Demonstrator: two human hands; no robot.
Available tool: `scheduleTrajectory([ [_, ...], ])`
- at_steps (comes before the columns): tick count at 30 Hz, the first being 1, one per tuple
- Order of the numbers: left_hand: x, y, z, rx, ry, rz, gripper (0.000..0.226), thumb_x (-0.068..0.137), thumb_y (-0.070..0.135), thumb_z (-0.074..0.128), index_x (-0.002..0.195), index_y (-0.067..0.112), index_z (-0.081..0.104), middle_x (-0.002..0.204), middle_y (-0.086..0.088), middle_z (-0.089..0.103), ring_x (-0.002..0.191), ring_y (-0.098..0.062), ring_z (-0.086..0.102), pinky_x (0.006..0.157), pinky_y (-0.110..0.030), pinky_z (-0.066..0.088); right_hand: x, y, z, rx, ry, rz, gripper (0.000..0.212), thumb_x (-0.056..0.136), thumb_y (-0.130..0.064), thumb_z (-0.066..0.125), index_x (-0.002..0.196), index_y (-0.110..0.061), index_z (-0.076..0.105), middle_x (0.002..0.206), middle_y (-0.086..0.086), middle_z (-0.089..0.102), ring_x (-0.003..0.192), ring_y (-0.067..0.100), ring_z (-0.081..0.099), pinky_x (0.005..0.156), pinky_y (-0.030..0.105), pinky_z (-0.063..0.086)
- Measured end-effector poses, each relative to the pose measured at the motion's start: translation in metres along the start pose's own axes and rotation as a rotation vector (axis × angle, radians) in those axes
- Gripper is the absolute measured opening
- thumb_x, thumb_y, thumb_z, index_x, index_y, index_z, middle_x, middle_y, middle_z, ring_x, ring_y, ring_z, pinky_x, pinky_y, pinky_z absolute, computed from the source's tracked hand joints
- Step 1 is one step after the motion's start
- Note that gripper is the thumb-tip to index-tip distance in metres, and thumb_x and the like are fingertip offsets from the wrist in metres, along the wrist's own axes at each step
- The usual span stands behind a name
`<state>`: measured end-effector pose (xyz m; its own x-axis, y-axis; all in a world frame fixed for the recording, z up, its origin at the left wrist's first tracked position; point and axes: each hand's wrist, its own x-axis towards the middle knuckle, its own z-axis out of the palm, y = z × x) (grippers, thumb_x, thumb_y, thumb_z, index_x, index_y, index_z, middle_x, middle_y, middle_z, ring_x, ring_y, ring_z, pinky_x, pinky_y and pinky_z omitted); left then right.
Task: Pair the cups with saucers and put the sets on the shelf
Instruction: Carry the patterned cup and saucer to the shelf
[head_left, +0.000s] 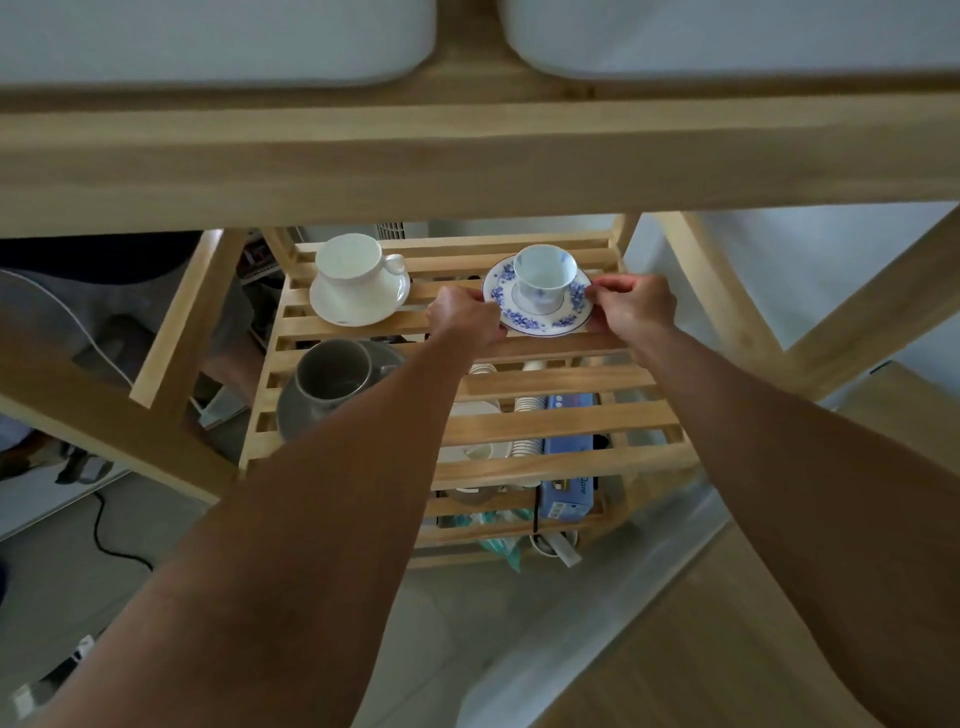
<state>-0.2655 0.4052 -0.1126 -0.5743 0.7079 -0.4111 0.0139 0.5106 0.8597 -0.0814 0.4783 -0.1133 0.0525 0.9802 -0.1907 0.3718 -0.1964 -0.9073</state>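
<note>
Both hands, left hand and right hand, pinch opposite rims of the blue-flowered white china saucer carrying its matching cup, keeping it level on the slatted wooden shelf, apparently to prevent tipping.

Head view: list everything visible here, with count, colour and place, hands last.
white cup and saucer: one set, white, back left of slatted shelf
blue floral cup: one, white and blue, on blue floral saucer, back right
grey cup and saucer: one set, grey, front left
white bins: two, top level
blue box: one, lower level
left hand: pinches floral saucer's left rim
right hand: pinches its right rim
</note>
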Motion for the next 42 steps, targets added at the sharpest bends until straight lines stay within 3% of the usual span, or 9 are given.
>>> scheduleTrajectory([
  [4,0.003,0.002,0.000,-0.068,0.006,-0.006,0.025,0.089,0.001,0.071,0.111,0.012,0.076,0.097,-0.010,0.077,0.071,-0.022,0.079,0.068,-0.034,0.066,0.005,-0.002,0.005,-0.012,0.015,0.014,0.025,0.090,-0.020,0.081,0.115,-0.016,0.080,0.109,0.005,0.078,0.085,0.019,0.077,0.054,0.020,0.061],
  [9,0.003,0.000,0.000,-0.096,0.023,0.019,0.028,0.095,0.015,0.071,0.123,0.012,0.071,0.094,-0.010,0.079,0.073,-0.016,0.079,0.064,-0.032,0.066,0.010,-0.002,0.010,-0.025,0.036,0.042,0.022,0.091,-0.022,0.080,0.112,-0.019,0.080,0.110,0.005,0.078,0.090,0.023,0.078,0.070,0.035,0.067],
  [16,0.000,0.000,0.001,-0.084,0.063,0.041,0.028,0.096,0.019,0.070,0.124,0.013,0.070,0.100,-0.009,0.077,0.072,-0.017,0.078,0.059,-0.030,0.065,0.013,-0.001,0.015,-0.054,0.091,0.044,0.018,0.088,-0.028,0.082,0.106,-0.023,0.082,0.104,0.003,0.079,0.084,0.023,0.078,0.065,0.035,0.067],
  [20,-0.004,-0.004,-0.002,-0.052,0.071,0.067,0.030,0.097,0.027,0.069,0.123,0.013,0.069,0.100,-0.005,0.074,0.070,-0.017,0.076,0.065,-0.030,0.065,0.007,0.000,0.013,-0.035,0.106,0.026,0.022,0.090,-0.030,0.080,0.109,-0.019,0.082,0.104,0.002,0.079,0.085,0.023,0.078,0.069,0.035,0.067],
  [24,-0.017,-0.011,-0.009,-0.059,0.030,0.085,0.037,0.096,0.031,0.069,0.128,0.014,0.066,0.110,-0.004,0.073,0.083,-0.019,0.077,0.079,-0.037,0.065,-0.018,-0.003,0.001,-0.007,0.106,-0.016,0.016,0.092,-0.026,0.078,0.107,-0.022,0.079,0.094,-0.006,0.075,0.075,0.011,0.073,0.059,0.013,0.057],
  [27,-0.037,-0.009,-0.014,-0.080,0.012,0.099,0.038,0.095,0.029,0.071,0.129,0.013,0.066,0.113,-0.005,0.073,0.086,-0.019,0.076,0.078,-0.037,0.065,-0.045,-0.003,-0.010,0.000,0.070,0.015,0.018,0.093,-0.024,0.076,0.109,-0.016,0.078,0.093,0.001,0.078,0.070,0.012,0.075,0.060,0.017,0.060],
  [31,-0.079,-0.005,-0.022,-0.065,-0.068,0.104,0.032,0.096,0.028,0.070,0.123,0.012,0.068,0.089,0.003,0.073,0.071,-0.016,0.074,0.073,-0.033,0.065,-0.094,-0.004,-0.025,0.036,0.006,0.061,0.017,0.093,-0.023,0.077,0.106,-0.013,0.079,0.086,0.006,0.080,0.067,0.014,0.074,0.070,0.030,0.066],
  [35,-0.130,-0.006,-0.030,-0.049,-0.167,0.127,0.008,0.095,0.025,0.070,0.097,0.018,0.071,0.079,0.001,0.072,0.068,-0.023,0.074,0.079,-0.045,0.065,-0.159,-0.012,-0.049,0.103,0.001,0.098,0.015,0.092,-0.021,0.077,0.102,-0.010,0.079,0.092,0.012,0.080,0.072,0.019,0.075,0.071,0.034,0.066],
  [42,-0.246,0.004,-0.046,0.043,-0.350,0.212,0.018,0.094,0.027,0.069,0.106,0.014,0.074,0.094,-0.005,0.077,0.075,-0.024,0.078,0.077,-0.039,0.065,-0.276,-0.026,-0.124,0.168,0.100,0.153,0.008,0.095,-0.013,0.071,0.096,-0.008,0.077,0.092,0.012,0.076,0.069,0.021,0.071,0.066,0.033,0.064],
])
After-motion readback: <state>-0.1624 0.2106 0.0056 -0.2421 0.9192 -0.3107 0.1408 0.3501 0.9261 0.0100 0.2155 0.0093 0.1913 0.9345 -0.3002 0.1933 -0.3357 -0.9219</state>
